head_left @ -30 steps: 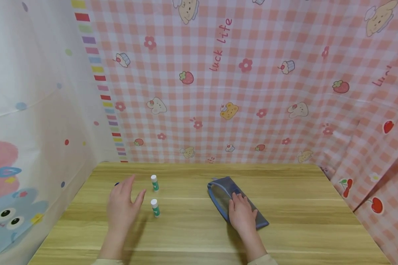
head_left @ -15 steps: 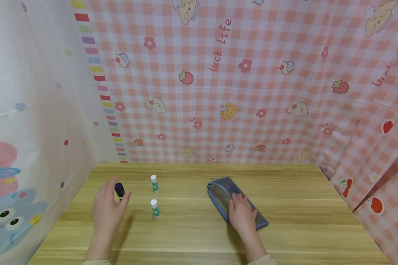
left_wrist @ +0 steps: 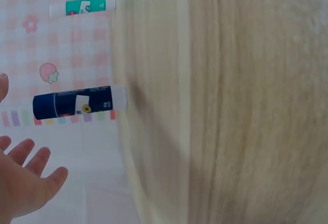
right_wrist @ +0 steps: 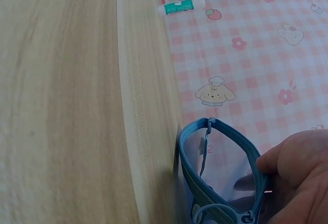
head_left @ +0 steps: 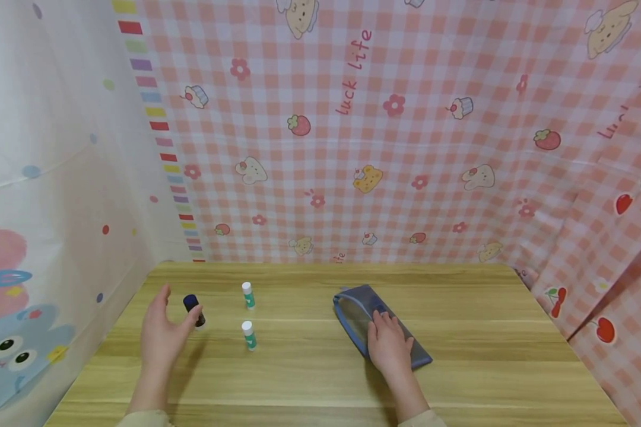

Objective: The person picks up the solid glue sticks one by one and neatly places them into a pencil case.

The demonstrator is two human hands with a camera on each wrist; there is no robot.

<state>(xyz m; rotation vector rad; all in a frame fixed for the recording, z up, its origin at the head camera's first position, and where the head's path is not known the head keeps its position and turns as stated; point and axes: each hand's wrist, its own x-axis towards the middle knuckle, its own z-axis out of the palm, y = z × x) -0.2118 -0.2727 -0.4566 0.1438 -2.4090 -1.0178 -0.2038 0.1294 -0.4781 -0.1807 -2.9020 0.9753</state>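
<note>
One blue glue stick (left_wrist: 74, 102) stands vertically, cap-up, beside spread, empty left hand (head_left: 162, 332); right hand (head_left: 390, 345) grips pouch (head_left: 357, 315).

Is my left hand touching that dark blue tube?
Apart. The left wrist view shows a plain gap between your left hand and the dark blue tube, with backdrop visible between them.

The table (head_left: 299, 385) shows wood grain in long streaks, smooth, with a soft, low sheen. The dark blue tube (left_wrist: 72, 103) looks like smooth plastic with a pale plastic end and a small, paper-like sticker. Both green-and-white tubes, far (head_left: 248, 298) and near (head_left: 250, 338), look like smooth plastic too. The pouch (head_left: 359, 320) appears to be thin, see-through mesh, bound with matt, woven blue edging (right_wrist: 244, 143). Behind, the checked sheet (head_left: 320, 148) is matt, printed cloth, lightly creased; the white sheet (head_left: 80, 130) at left looks like softly folded fabric.
</note>
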